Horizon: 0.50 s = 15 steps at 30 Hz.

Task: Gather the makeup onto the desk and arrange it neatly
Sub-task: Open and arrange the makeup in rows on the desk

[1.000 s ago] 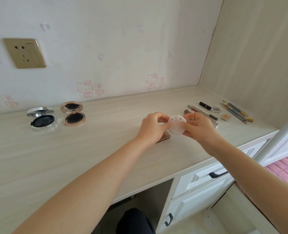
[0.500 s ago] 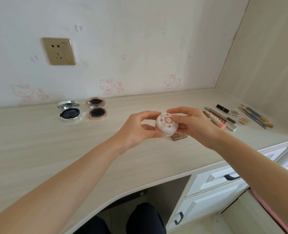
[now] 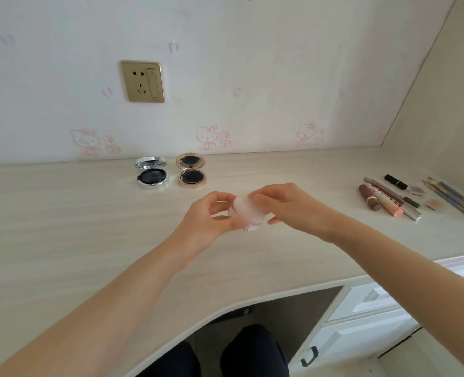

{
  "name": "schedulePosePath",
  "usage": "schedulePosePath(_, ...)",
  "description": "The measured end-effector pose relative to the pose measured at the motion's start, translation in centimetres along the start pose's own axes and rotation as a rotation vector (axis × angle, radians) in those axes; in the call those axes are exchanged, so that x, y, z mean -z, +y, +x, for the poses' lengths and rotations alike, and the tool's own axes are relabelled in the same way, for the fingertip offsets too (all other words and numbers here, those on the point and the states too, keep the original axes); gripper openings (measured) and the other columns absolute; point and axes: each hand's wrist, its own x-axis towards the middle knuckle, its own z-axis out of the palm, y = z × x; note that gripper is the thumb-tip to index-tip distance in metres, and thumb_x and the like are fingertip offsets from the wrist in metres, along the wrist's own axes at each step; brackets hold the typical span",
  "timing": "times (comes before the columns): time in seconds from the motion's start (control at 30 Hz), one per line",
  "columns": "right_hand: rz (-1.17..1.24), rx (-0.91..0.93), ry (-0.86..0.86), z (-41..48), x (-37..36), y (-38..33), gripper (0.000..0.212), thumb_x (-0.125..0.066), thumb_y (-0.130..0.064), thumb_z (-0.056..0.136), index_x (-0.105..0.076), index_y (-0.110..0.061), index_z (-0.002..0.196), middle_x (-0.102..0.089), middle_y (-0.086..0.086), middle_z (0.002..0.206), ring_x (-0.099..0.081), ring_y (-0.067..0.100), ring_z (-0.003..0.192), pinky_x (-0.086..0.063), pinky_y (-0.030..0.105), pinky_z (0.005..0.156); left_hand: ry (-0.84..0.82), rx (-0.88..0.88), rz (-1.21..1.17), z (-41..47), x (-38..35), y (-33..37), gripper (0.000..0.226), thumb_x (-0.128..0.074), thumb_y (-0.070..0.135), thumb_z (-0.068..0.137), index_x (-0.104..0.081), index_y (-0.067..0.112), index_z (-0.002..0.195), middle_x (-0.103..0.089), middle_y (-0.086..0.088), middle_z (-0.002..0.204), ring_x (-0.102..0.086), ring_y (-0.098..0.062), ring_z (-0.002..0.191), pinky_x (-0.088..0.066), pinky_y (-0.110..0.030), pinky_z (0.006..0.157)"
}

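Left hand and right hand are pinching the small round pale-pink jar over the pale wood-grain desk; it's awaiting placement. Lipstick-and-pencil row is lying right; open silver round compact and rose-gold round compact are sitting paired behind. Judging mostly done.

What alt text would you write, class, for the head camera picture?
A left hand and a right hand grip a round pink jar between them over a pale desk. An open silver compact and an open gold compact sit by the wall; lipsticks and pencils lie at right.
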Motion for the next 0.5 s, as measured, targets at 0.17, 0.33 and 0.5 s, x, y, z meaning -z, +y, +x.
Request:
schedulePosePath(0.17, -0.1, -0.001, -0.084, 1.2, -1.7, -0.7, 0.036, -0.057, -0.045, 0.089, -0.065, -0.024, 0.117, -0.068, -0.013, 0.109, -0.069, 0.008, 0.089, -0.057, 0.033, 0.085, 0.095, -0.036, 0.012, -0.8, 0.7, -0.6, 0.046, -0.084, 0.012, 0.068, -0.063, 0.014, 0.108, -0.073, 0.002, 0.102, -0.072, -0.014, 0.085, -0.055, -0.021, 0.077)
schedulePosePath(0.33, -0.191, 0.048, -0.066, 1.8, -2.5, -1.5, 0.029, -0.055, -0.038, 0.092, -0.069, -0.021, 0.112, -0.07, -0.009, 0.103, -0.07, 0.011, 0.078, -0.055, 0.029, 0.081, 0.106, -0.073, 0.03, -1.1, 0.9, -1.3, 0.058, -0.084, -0.003, 0.064, -0.063, 0.013, 0.115, -0.074, 0.0, 0.102, -0.072, -0.014, 0.088, -0.055, -0.02, 0.075)
schedulePosePath(0.5, -0.278, 0.064, -0.075, 1.8, -3.2, -1.8, 0.034, -0.054, -0.047, 0.09, -0.067, -0.025, 0.112, -0.069, -0.007, 0.108, -0.065, 0.011, 0.089, -0.053, 0.031, 0.083, 0.174, -0.085, 0.066, -1.1, 0.9, -2.1, 0.059, -0.085, 0.001, 0.063, -0.063, 0.014, 0.117, -0.073, 0.002, 0.101, -0.071, -0.01, 0.087, -0.055, -0.021, 0.076)
